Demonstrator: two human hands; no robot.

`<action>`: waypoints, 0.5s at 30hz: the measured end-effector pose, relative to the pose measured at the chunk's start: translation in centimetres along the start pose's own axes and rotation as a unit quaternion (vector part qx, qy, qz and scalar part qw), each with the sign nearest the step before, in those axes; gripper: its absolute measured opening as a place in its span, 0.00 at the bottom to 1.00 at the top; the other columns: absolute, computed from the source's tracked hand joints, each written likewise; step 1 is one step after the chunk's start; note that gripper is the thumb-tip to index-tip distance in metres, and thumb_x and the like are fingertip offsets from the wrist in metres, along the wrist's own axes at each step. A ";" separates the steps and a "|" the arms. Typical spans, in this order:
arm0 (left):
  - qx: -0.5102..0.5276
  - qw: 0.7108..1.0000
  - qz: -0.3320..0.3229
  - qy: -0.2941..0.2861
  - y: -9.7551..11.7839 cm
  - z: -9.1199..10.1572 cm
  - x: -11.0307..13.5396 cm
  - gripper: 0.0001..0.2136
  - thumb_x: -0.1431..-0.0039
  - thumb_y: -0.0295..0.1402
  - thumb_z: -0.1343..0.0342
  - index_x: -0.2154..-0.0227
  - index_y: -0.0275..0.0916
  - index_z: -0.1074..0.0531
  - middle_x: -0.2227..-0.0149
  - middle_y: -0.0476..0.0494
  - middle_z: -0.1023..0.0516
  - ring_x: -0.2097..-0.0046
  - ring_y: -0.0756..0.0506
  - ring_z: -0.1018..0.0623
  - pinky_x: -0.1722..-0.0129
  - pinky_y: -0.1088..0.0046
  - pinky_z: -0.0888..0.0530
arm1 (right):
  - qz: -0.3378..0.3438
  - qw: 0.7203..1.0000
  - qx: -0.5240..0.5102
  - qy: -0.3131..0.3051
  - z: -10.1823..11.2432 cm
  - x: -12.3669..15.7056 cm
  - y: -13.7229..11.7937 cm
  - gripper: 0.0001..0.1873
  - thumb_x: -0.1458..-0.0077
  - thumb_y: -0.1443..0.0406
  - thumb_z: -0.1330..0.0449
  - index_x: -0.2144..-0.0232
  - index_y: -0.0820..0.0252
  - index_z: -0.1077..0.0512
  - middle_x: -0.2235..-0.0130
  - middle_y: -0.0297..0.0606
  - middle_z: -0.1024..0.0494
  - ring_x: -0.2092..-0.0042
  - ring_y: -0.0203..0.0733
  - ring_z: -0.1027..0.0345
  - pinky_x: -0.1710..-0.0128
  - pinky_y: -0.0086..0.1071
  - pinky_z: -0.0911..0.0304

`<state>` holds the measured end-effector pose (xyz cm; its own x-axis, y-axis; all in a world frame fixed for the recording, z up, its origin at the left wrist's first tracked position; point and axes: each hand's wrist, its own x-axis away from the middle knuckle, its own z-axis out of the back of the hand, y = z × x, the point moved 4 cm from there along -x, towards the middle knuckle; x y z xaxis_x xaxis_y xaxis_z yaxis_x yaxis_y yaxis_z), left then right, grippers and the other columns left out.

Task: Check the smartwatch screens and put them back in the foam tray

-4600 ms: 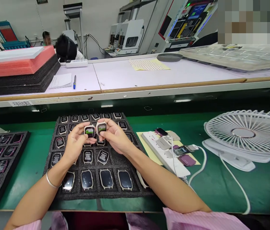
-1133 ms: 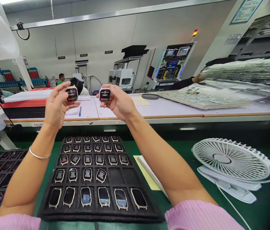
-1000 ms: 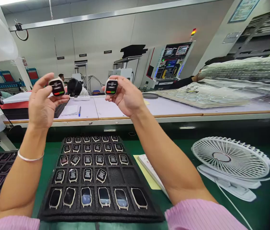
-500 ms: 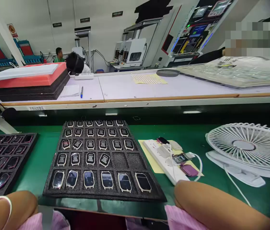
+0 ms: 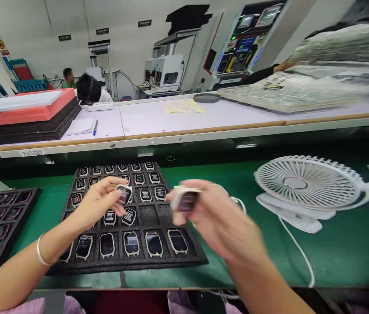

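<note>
Pinches a cream-framed, rounded-square, black-screened watch (image 5: 124,195) in left hand (image 5: 101,199), over black foam tray (image 5: 128,264); pinches blurred, pale-framed second watch (image 5: 187,202) in right hand (image 5: 225,218), nearer tray's right edge.

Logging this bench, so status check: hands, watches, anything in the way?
Left hand: holding lit watch. Right hand: holding second watch, blurred. Hands hide parts of foam tray.

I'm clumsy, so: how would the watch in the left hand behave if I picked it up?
Probably stiff: the watch has a rigid-looking case. Fairly light, perhaps: the left hand just pinches it. Its exposed screen might scratch if dropped.
</note>
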<state>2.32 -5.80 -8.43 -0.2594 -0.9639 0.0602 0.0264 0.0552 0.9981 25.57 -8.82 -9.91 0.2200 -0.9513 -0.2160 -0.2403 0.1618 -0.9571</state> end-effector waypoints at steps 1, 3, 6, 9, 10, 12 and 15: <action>-0.016 1.000 0.005 -0.012 -0.6 -0.8 -0.6 0.18 0.47 0.39 0.36 0.56 0.38 0.28 0.68 0.50 0.23 0.77 0.51 0.22 0.76 0.73 0.23 | -0.033 0.999 -0.020 -0.009 -0.1 -0.3 1.1 0.17 0.39 0.49 0.39 0.54 0.51 0.30 0.58 0.42 0.21 0.69 0.42 0.28 0.68 0.41 0.30; -0.036 0.998 0.014 -0.039 -1.9 -2.2 -1.4 0.18 0.50 0.36 0.35 0.57 0.39 0.30 0.66 0.50 0.24 0.78 0.53 0.24 0.77 0.75 0.25 | -0.100 0.994 -0.040 -0.026 0.0 -0.9 3.5 0.20 0.46 0.53 0.32 0.56 0.53 0.31 0.61 0.38 0.22 0.72 0.37 0.32 0.70 0.35 0.33; -0.039 0.995 0.026 -0.085 -3.6 -4.1 -2.2 0.23 0.54 0.29 0.35 0.53 0.41 0.34 0.60 0.49 0.25 0.72 0.53 0.22 0.70 0.74 0.23 | -0.130 0.991 -0.032 -0.015 1.0 -1.4 6.1 0.23 0.52 0.57 0.28 0.58 0.55 0.33 0.64 0.33 0.24 0.74 0.33 0.36 0.73 0.30 0.36; -0.075 0.989 0.033 -0.122 -5.2 -5.4 -2.8 0.25 0.54 0.26 0.39 0.51 0.42 0.38 0.56 0.47 0.26 0.69 0.51 0.21 0.66 0.71 0.24 | -0.138 0.990 -0.042 -0.003 2.4 -1.1 7.2 0.20 0.50 0.59 0.31 0.57 0.56 0.33 0.64 0.33 0.24 0.75 0.32 0.34 0.73 0.30 0.38; -0.114 0.985 0.030 -0.130 -5.6 -5.7 -3.0 0.24 0.52 0.26 0.40 0.51 0.41 0.38 0.57 0.47 0.26 0.69 0.50 0.21 0.66 0.70 0.25 | -0.145 0.988 -0.054 -0.006 2.9 -0.9 7.3 0.20 0.48 0.60 0.33 0.55 0.57 0.33 0.63 0.34 0.23 0.74 0.33 0.31 0.71 0.31 0.37; -0.228 0.964 0.007 -0.139 -6.1 -6.1 -3.3 0.21 0.50 0.27 0.42 0.52 0.40 0.37 0.62 0.48 0.26 0.69 0.49 0.23 0.66 0.68 0.26 | -0.160 0.984 -0.080 -0.019 3.6 -0.5 7.2 0.23 0.47 0.62 0.36 0.49 0.57 0.34 0.63 0.35 0.23 0.69 0.36 0.26 0.67 0.32 0.34; -0.397 0.906 -0.071 -0.129 -6.2 -6.6 -3.5 0.18 0.50 0.29 0.39 0.55 0.39 0.33 0.62 0.45 0.26 0.61 0.42 0.25 0.57 0.60 0.26 | -0.158 0.983 -0.083 -0.044 4.4 -0.1 7.0 0.31 0.49 0.67 0.36 0.43 0.55 0.38 0.62 0.34 0.25 0.65 0.38 0.25 0.62 0.35 0.32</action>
<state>9.42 -4.48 -14.90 -0.5294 -0.8477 0.0348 0.6349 -0.3687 0.6789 28.01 -6.45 -17.41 0.3874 -0.9196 0.0650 -0.2965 -0.1911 -0.9357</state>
